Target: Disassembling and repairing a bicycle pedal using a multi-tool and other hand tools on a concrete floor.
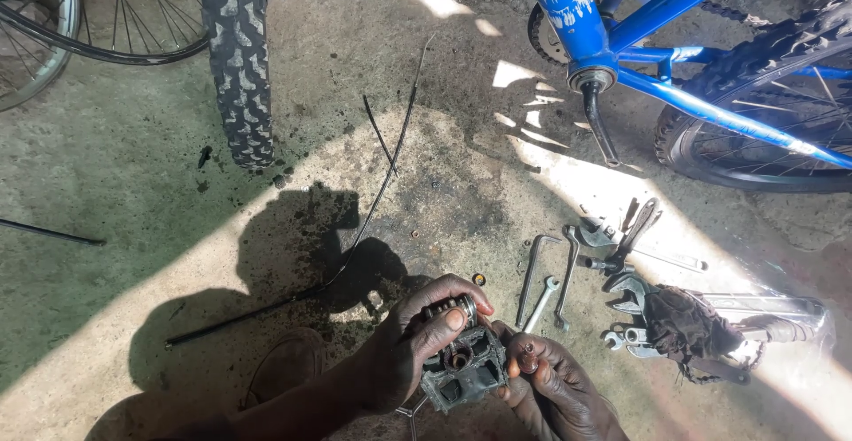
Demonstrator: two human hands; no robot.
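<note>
A black, greasy bicycle pedal [461, 368] is held low in the middle of the head view, its hollow end with a metal bearing cup facing up. My left hand [410, 350] wraps over its top and left side, thumb pressed near the bearing. My right hand [550, 388] supports the pedal from the right and below, fingertips touching its edge. Both hands are smeared with grease.
A blue bicycle frame [674, 68] with a bare crank arm [599, 126] stands at the top right. A knobby tyre [238, 59] hangs at the top left. Wrenches [550, 286], pliers and a dirty rag [688, 326] lie on the concrete at right. A black cable [373, 201] crosses the floor.
</note>
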